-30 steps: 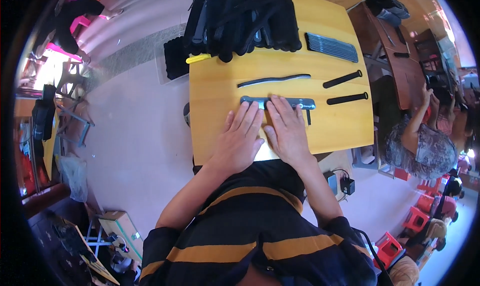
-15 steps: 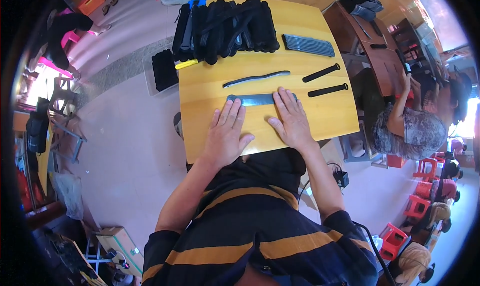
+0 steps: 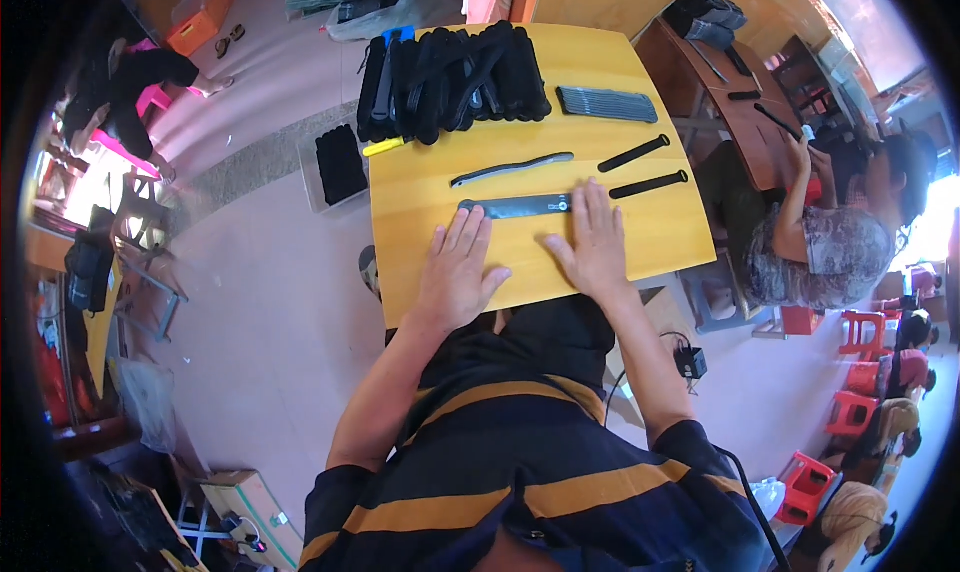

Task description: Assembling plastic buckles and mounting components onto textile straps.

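A flat dark grey strap (image 3: 520, 208) lies across the table in front of me. My left hand (image 3: 459, 272) is open, palm down, with its fingertips on the strap's left end. Beside the right end, my right hand (image 3: 597, 242) lies open and flat, its fingers stretched forward; a small pale round mark shows on the strap next to them. Just beyond is a narrow, slightly curved grey strap (image 3: 512, 168). To the right rest two black straps with looped ends, an upper one (image 3: 633, 153) and a lower one (image 3: 648, 185).
Black bundled straps (image 3: 450, 84) are heaped at the table's far left, by a yellow-handled tool (image 3: 383, 147). A stack of grey strips (image 3: 607, 104) lies far right. A clear bin (image 3: 314, 177) stands left of the table. Another person (image 3: 820, 257) sits at a brown table on the right.
My right hand has slid right off the strap's middle, uncovering its right end and the round mark. My left hand stays at the left end. The whole view has shifted slightly.
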`<state>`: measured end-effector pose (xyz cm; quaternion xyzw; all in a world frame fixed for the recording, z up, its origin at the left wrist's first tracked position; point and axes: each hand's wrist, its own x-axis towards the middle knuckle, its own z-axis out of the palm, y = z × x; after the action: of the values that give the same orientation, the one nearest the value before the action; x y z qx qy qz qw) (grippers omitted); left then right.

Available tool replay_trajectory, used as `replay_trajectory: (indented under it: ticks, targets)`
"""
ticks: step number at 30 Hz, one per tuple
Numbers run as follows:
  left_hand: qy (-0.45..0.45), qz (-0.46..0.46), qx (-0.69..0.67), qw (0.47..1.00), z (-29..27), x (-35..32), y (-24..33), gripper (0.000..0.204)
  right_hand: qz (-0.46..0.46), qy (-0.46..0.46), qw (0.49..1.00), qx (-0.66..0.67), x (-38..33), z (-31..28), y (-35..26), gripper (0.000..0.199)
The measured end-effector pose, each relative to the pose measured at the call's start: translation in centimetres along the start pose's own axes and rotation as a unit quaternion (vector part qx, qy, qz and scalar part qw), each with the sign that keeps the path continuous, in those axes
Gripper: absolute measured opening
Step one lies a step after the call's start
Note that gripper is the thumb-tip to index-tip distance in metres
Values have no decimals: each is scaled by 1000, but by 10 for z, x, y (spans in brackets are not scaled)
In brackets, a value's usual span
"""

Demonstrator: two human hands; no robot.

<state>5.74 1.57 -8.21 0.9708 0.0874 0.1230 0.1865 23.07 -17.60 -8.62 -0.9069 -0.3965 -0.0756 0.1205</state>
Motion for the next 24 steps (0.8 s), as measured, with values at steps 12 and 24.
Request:
replay_trajectory:
  ticks: [12, 24]
  targets:
    - [-25, -2, 30, 999, 5, 3, -1, 68, -119, -64, 988, 72, -4, 1, -33, 80]
    - [-45, -13, 40, 998, -5, 6, 11, 72, -11, -41, 998, 52, -19, -7, 14, 87]
